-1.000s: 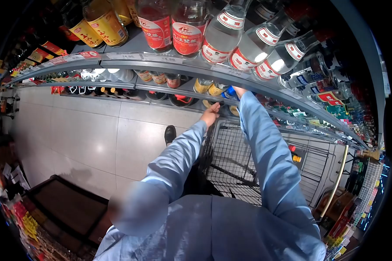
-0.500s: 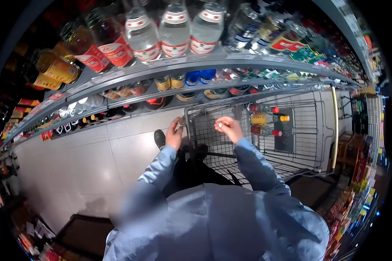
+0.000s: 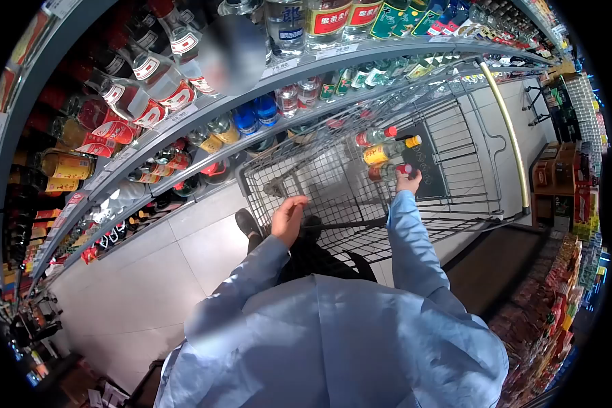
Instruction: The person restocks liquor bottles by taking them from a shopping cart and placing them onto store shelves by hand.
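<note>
Three bottles lie side by side in the wire shopping cart point(image 3: 455, 209). My right hand point(image 3: 408, 181) is closed round the red-capped neck of the nearest bottle point(image 3: 381, 171). Beyond it lie a yellow-labelled bottle with a yellow cap point(image 3: 382, 152) and another red-capped bottle point(image 3: 374, 137). My left hand point(image 3: 289, 219) is beside the cart's left end, near its rim, with nothing visible in it. Its fingers are stretched out and point to the right.
Shelves of bottles curve along the left and top, with a grey shelf edge point(image 3: 238, 102) close beyond the cart. The cart's yellow handle point(image 3: 510, 136) stands at the right. Stacked packaged goods point(image 3: 544, 299) line the lower right. A shoe point(image 3: 247, 223) is on the tiled floor.
My right hand has moved right and down onto the nearest bottle and closed on its neck. My left hand has shifted slightly right. The view has turned toward the cart.
</note>
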